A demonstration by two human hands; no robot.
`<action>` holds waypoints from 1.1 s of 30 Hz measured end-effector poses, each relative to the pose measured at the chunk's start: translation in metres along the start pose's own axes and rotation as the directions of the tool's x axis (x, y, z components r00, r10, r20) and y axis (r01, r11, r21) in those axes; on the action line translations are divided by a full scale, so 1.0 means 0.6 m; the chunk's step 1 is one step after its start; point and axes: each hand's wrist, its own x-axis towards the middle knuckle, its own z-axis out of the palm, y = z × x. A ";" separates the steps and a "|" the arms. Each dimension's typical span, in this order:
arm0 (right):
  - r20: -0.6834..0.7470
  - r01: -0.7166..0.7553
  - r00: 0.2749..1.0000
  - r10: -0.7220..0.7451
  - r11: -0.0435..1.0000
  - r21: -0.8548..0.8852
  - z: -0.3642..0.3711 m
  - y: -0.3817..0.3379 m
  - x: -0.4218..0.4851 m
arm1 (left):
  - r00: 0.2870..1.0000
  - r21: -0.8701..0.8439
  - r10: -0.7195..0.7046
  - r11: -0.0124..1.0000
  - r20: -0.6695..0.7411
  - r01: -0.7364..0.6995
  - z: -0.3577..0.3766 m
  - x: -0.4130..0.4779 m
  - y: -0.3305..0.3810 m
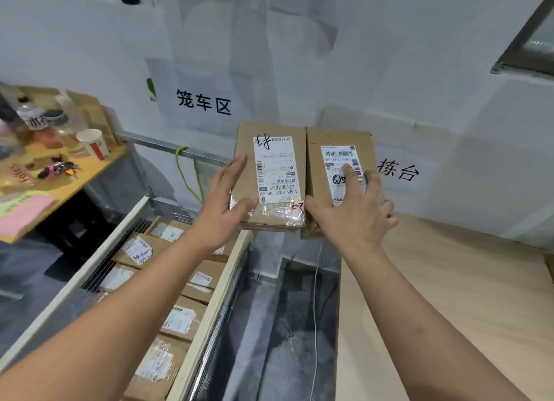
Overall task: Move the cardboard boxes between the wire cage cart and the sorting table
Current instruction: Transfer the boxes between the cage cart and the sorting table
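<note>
**Two flat cartons in hand between cart and table**

1. Side table (69,188), upper left of frame: carries a paper cup (93,144), jars and a pink pad (24,212). Not part of the task.

2. Wire cage cart (207,319), lower left: holds more labelled cardboard boxes (180,319), lying flat in rows.

3. Left hand (224,212), centre: grasps the left box (269,173). The thumb is clamped on the near corner and the fingers are stretched along the left long edge.

4. Left box, centre of frame, above the gap between cart and table. The labelled face is up. The long axis runs from the near edge towards the wall, and the label reads upside down from here. The near end is wrapped in glossy tape.

5. Right box (317,173), touching the left box edge to edge, with the same near-to-far axis. Its label is upright. Whether it rests on the table corner cannot be told.

6. Right hand (356,212): spread over the right box from above. The thumb is at the left edge and the outer fingers are curled over the right edge.

7. Sorting table (449,310), lower right: pale wood top.

Handling, as judged: both cartons look thin, stiff and light. The taped end is probably slippery. The bare cardboard long edges look the safest place to grip, keeping the boxes level so that neither slides off.
</note>
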 end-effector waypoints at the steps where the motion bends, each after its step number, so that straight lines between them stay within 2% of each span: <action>1: 0.011 0.027 1.000 -0.027 1.000 -0.003 0.005 -0.017 -0.004 | 1.000 0.005 -0.003 1.000 -0.021 0.003 -0.016 -0.008 -0.009; 16: 0.203 0.264 0.942 -0.269 0.963 0.052 0.100 -0.239 -0.116 | 0.968 0.096 -0.149 0.981 -0.202 0.171 -0.232 -0.155 -0.114; 22: 0.285 0.364 0.882 -0.376 0.927 0.096 0.167 -0.305 -0.118 | 0.919 0.074 -0.286 0.946 -0.270 0.316 -0.275 -0.189 -0.156; 29: 0.425 0.481 0.749 -0.508 0.858 0.179 0.287 -0.363 -0.080 | 0.820 0.064 -0.401 0.883 -0.408 0.464 -0.271 -0.204 -0.227; 33: 0.507 0.553 0.627 -0.591 0.796 0.245 0.372 -0.377 -0.050 | 0.711 0.022 -0.481 0.821 -0.512 0.571 -0.249 -0.202 -0.272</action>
